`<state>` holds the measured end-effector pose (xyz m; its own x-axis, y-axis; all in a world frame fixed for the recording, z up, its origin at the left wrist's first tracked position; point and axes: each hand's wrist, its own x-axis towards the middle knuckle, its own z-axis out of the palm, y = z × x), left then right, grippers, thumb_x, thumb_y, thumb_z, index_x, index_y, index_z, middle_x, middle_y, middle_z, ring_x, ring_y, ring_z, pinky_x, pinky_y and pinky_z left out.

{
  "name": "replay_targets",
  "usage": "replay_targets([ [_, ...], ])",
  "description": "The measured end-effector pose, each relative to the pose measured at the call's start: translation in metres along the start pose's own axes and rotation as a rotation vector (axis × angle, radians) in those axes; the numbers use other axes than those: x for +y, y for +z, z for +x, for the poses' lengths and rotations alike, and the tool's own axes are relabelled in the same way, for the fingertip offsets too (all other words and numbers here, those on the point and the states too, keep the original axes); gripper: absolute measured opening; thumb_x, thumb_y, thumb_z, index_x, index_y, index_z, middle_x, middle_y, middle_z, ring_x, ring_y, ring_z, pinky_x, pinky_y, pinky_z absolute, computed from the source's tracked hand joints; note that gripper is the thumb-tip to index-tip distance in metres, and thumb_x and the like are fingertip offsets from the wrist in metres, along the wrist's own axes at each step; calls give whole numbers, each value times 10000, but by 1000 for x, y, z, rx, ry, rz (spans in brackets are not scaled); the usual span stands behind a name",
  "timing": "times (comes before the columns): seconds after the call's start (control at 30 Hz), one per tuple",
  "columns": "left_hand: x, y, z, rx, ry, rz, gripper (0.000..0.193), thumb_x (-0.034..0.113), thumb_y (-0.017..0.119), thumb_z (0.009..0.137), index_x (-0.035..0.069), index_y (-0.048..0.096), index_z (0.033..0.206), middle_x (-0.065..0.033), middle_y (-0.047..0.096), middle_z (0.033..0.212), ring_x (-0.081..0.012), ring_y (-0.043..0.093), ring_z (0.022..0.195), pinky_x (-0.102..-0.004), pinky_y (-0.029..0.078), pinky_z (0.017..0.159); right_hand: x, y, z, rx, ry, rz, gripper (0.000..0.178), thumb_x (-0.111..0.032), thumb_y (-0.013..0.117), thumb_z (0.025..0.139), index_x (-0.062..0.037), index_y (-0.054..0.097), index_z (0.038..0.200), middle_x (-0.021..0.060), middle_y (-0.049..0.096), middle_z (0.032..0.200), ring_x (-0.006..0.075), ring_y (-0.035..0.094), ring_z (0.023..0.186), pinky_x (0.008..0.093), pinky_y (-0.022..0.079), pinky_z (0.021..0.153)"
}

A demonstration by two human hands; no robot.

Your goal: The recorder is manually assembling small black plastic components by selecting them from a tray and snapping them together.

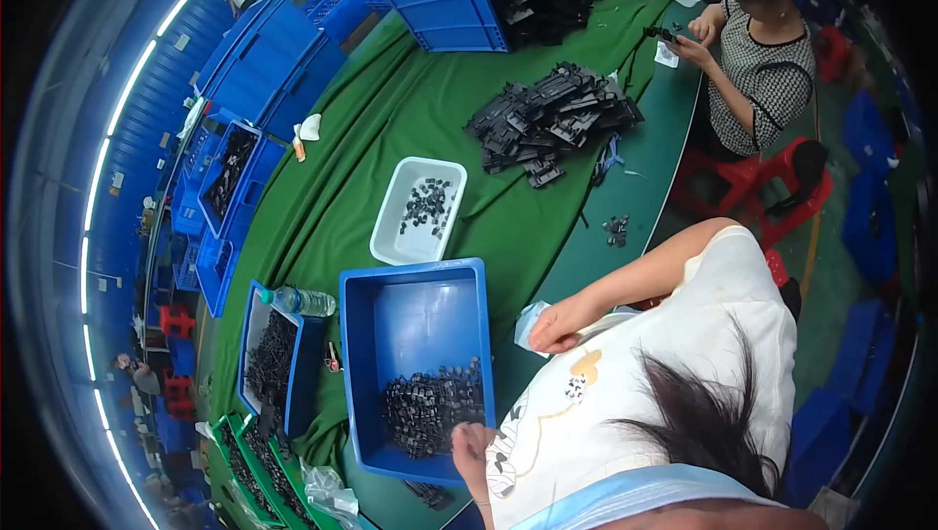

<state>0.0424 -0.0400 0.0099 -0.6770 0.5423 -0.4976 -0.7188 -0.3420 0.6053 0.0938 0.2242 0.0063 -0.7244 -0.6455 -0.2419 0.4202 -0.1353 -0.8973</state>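
My left hand is closed at the near right rim of a deep blue bin, its fingers curled beside the small black plastic parts heaped inside. What those fingers hold, if anything, does not show. Farther along the table's edge, my right hand is closed in front of my white shirt. A pale blue and white folded item lies right against it; whether the fingers grip it is unclear.
A white tray of small black parts stands beyond the bin. Long black plastic pieces lie heaped on green cloth. A water bottle rests on a smaller blue bin. At the upper right, another person handles a black part.
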Motion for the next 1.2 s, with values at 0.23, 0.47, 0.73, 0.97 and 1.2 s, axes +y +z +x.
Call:
replay_targets([
  [0.23,-20,36,34,116,320,1044,270,226,478,754,-8,460,621,-10,426,515,-60,342,505,-204,275,442,31,25,73,191,-78,-212,296,-299,446,769,-39,453,910,22,495,670,92,453,599,224,374,536],
  [0.47,-21,42,27,124,177,973,330,270,455,769,-7,459,589,-19,422,491,-75,347,448,-214,258,413,32,34,70,236,-144,-189,300,-312,447,765,-30,482,667,22,504,605,100,476,562,243,366,503],
  [0.73,-34,19,31,131,216,845,345,291,449,773,-23,490,637,-46,482,561,-89,402,497,-219,310,438,24,41,67,285,-223,-548,285,-276,453,762,-9,486,667,41,497,588,92,466,559,246,366,507],
  [0.97,-44,-42,38,347,327,860,305,260,496,743,13,443,572,-19,424,522,-86,365,455,-231,292,404,15,33,36,45,-218,-53,241,-229,445,774,-56,454,607,-21,434,546,45,419,517,212,341,475],
  [1.2,-28,0,18,374,293,891,346,273,407,789,55,398,521,-7,358,419,-82,301,349,-219,208,338,24,26,38,11,-88,333,119,-142,420,763,-83,427,659,-36,398,565,28,381,497,180,326,461],
])
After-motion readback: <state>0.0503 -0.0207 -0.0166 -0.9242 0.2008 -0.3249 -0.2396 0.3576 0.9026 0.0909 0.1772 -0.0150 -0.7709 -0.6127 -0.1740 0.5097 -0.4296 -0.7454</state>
